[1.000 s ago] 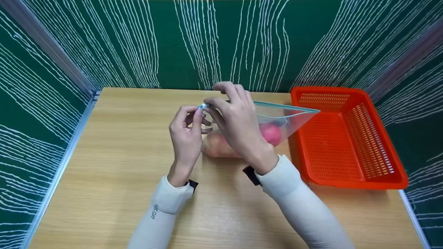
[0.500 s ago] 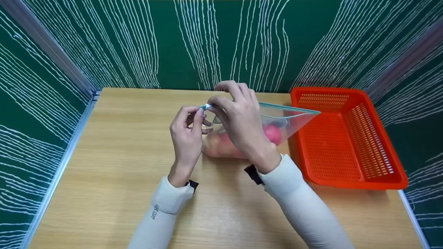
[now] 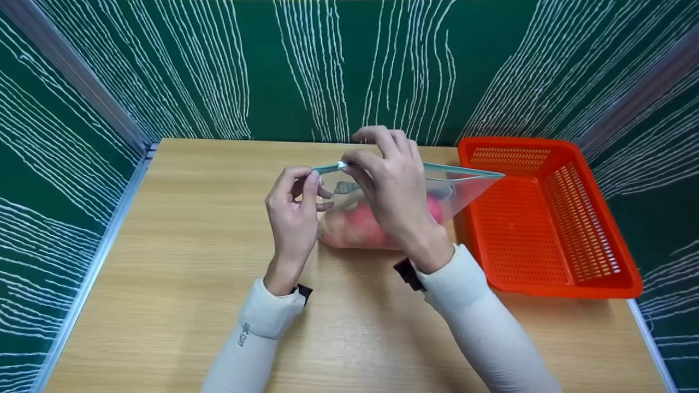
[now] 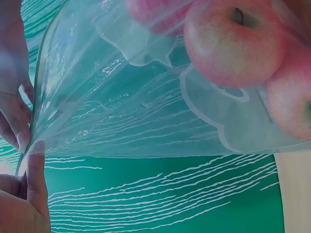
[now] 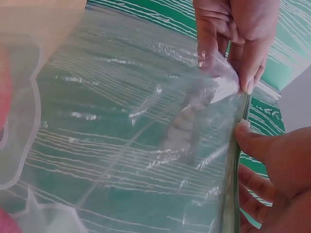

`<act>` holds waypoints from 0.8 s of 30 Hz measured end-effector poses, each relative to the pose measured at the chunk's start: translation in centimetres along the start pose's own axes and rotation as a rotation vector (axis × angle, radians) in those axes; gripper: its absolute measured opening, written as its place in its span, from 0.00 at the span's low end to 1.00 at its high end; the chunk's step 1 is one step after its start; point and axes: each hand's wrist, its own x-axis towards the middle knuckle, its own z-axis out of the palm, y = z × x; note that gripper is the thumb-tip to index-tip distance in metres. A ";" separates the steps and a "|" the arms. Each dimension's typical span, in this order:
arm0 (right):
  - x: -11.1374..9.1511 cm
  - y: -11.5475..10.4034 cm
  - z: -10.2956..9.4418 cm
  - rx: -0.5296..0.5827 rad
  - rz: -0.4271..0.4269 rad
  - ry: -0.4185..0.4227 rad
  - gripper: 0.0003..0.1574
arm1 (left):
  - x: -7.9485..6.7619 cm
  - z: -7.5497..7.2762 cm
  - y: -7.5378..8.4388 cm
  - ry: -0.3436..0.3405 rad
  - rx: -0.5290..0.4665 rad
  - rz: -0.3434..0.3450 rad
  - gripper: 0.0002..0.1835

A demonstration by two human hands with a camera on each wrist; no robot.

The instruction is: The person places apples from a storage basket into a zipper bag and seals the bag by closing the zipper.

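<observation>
A clear zip bag [image 3: 464, 199] with a teal zip edge stands on the table, and several red apples [image 4: 233, 43] lie in its lower part. My left hand [image 3: 292, 213] pinches the zip edge at the bag's left top corner. Just to the right, the thumb and forefinger of my right hand [image 3: 396, 188] pinch the small white slider [image 5: 244, 124] on the zip. Right of that hand, the two sides of the bag's mouth stand apart. The right hand hides part of the bag and the apples in the head view.
On the right of the wooden table [image 3: 191, 245] stands an orange-red plastic basket [image 3: 524, 234] with slotted sides, close beside the bag's right corner. Green walls [image 3: 360, 65] with white wavy lines close in the back and both sides.
My right hand has moved right along the zip with the white slider, away from my left hand. The left hand keeps its pinch on the corner, almost still.
</observation>
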 end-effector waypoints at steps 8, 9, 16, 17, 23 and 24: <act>-0.3 0.7 -0.5 -0.015 0.011 0.010 0.10 | 0.0 -0.1 0.0 0.007 -0.009 -0.001 0.06; -0.4 0.8 -0.6 -0.016 0.016 0.009 0.10 | 0.0 -0.1 -0.1 0.007 -0.010 -0.002 0.06; -0.7 1.5 -1.3 -0.035 0.036 0.007 0.11 | 0.1 -0.2 -0.2 0.016 -0.005 0.017 0.06; -0.7 1.6 -1.4 -0.043 0.034 0.009 0.11 | 0.1 -0.2 -0.2 0.016 -0.004 0.020 0.06; -1.0 2.2 -1.8 -0.058 0.036 0.036 0.09 | 0.1 -0.3 -0.4 0.017 0.000 0.017 0.05; -1.1 2.3 -1.9 -0.064 0.037 0.036 0.09 | 0.1 -0.4 -0.4 0.018 0.005 0.016 0.05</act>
